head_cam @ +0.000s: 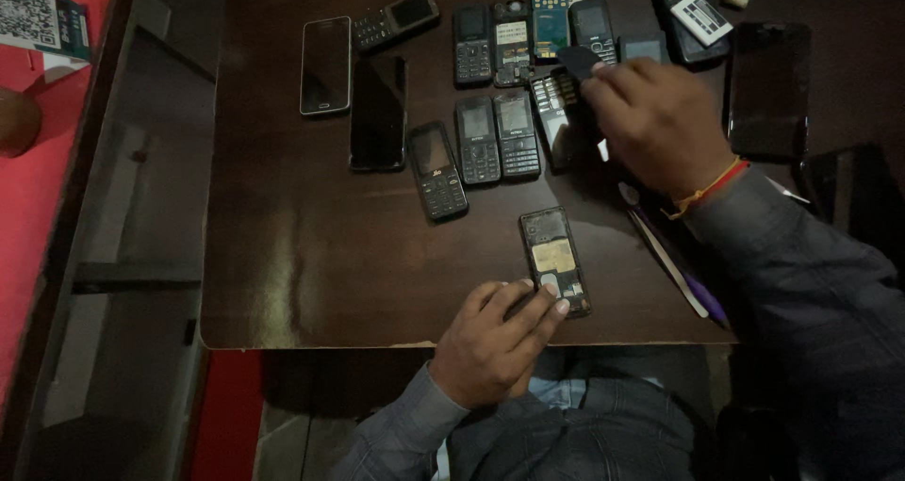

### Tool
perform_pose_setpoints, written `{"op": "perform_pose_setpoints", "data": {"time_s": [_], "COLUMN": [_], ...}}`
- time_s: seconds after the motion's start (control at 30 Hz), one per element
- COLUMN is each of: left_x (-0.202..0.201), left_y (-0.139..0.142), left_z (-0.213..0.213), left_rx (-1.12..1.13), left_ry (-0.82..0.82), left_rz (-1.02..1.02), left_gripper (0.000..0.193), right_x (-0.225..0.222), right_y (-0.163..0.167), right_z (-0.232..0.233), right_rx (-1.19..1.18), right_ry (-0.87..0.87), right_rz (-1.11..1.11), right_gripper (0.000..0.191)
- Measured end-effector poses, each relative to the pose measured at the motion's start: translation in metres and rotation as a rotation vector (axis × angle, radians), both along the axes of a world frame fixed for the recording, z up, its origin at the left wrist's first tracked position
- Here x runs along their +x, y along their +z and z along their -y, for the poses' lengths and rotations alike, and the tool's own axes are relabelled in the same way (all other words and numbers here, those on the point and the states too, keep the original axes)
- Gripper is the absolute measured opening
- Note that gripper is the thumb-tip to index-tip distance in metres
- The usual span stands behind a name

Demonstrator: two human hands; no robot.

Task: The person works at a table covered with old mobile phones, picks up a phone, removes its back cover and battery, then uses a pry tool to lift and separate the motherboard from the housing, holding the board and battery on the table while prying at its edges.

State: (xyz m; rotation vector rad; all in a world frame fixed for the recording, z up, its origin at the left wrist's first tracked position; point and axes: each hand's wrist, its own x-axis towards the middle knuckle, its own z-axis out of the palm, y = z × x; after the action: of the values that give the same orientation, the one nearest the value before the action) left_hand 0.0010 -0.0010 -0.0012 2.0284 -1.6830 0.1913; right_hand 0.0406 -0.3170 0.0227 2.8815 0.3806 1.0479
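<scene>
Dark wooden desk (311,264), seen from above, dim light. Person seated at the near edge, grey sleeves.

Left hand (495,340) rests at the near edge of the desk, fingers together and curled, fingertips touching the lower end of an opened keypad phone (555,260). That phone lies flat, back cover off, its inner parts and a yellowish patch showing, alone in the near middle of the desk.

Right hand (655,118) is raised over the far right part of the desk, thumb and fingers pinched on a small dark flat piece (576,60). What the piece is cannot be told. An orange thread band (709,187) sits on that wrist.

Below the right hand, a row of keypad phones: three side by side (479,142), one more lower left (437,170). Farther back, more keypad phones and a green circuit board (550,17). Left of them, two touchscreen phones (325,65), (378,112), lying flat, just beside each other. A larger dark slab phone (768,87) lies at the right edge.

Under the right forearm, thin tools (674,269), one pale, one purple, lie on the desk.
</scene>
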Motion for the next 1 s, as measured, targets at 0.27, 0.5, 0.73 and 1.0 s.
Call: {"op": "perform_pose_setpoints", "data": {"time_s": [0.27, 0.5, 0.73, 1.0], "left_x": [0.001, 0.002, 0.004, 0.003], "left_y": [0.000, 0.005, 0.002, -0.001], "left_z": [-0.001, -0.001, -0.003, -0.004], "left_rx": [-0.003, 0.026, 0.028, 0.026], "left_ry": [-0.014, -0.022, -0.019, -0.006], "left_rz": [-0.021, -0.018, -0.023, 0.006], "left_gripper": [0.042, 0.045, 0.047, 0.046], "right_x": [0.006, 0.005, -0.008, -0.011], "right_y": [-0.001, -0.001, -0.001, -0.008], "right_z": [-0.006, -0.008, 0.017, 0.030], "right_rx": [0.086, 0.176, 0.172, 0.202], "right_ry": [0.132, 0.154, -0.070, -0.102], "right_rz": [-0.161, -0.211, -0.183, -0.241], "right_gripper": [0.026, 0.044, 0.023, 0.037]}}
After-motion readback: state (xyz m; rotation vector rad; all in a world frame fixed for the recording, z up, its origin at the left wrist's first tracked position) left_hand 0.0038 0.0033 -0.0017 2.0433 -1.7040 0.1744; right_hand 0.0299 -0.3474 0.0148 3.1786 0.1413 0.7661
